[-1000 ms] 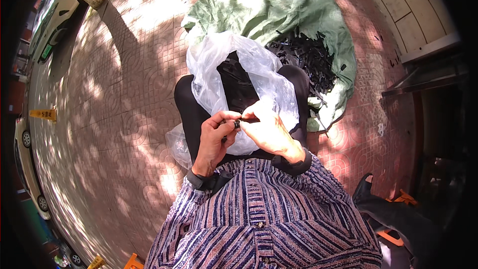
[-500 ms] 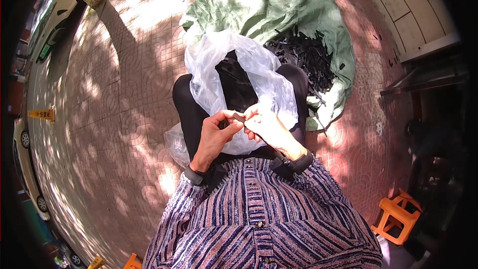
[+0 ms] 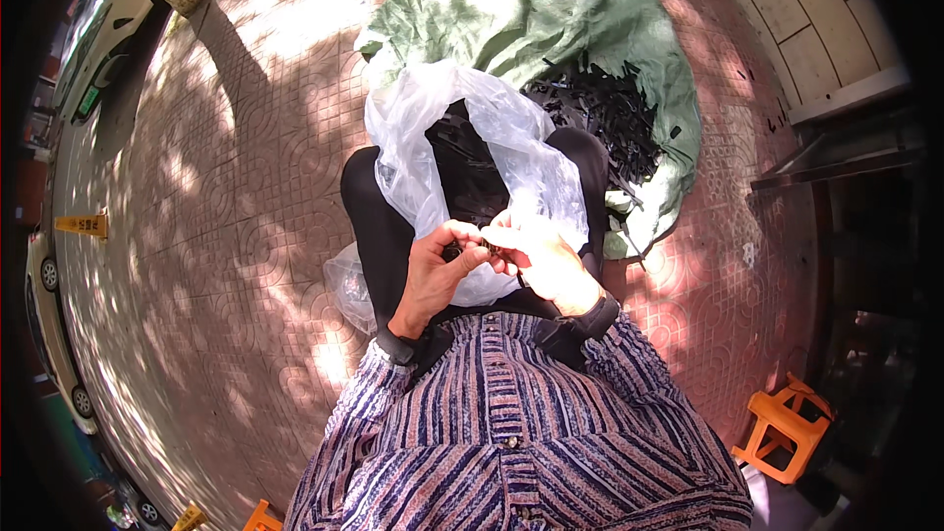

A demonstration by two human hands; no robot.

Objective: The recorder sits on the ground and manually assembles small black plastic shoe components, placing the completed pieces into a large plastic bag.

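Observation:
My left hand (image 3: 435, 273) and my right hand (image 3: 548, 261) meet fingertip to fingertip above my lap. Both are closed in a pinch; whatever lies between the fingers is too small and too covered to make out. Just beyond them a clear plastic bag (image 3: 408, 152) rests open between my knees. Dark pieces (image 3: 467, 162) show through its mouth. Past my right knee, a heap of thin black strips (image 3: 600, 113) lies on a spread green woven sack (image 3: 492, 15).
An orange plastic stool (image 3: 787, 430) stands at the lower right. Beside my left thigh sits another clear plastic bag (image 3: 351, 285). Patterned paving (image 3: 226, 265) surrounds me, with parked cars (image 3: 49, 305) at the far left and a tiled wall (image 3: 811, 10) at upper right.
Both hands have shifted slightly lower and right, and the fingers have drawn tighter together. A small greyish piece seen between the fingertips before is now hidden. The bag and sack look unchanged.

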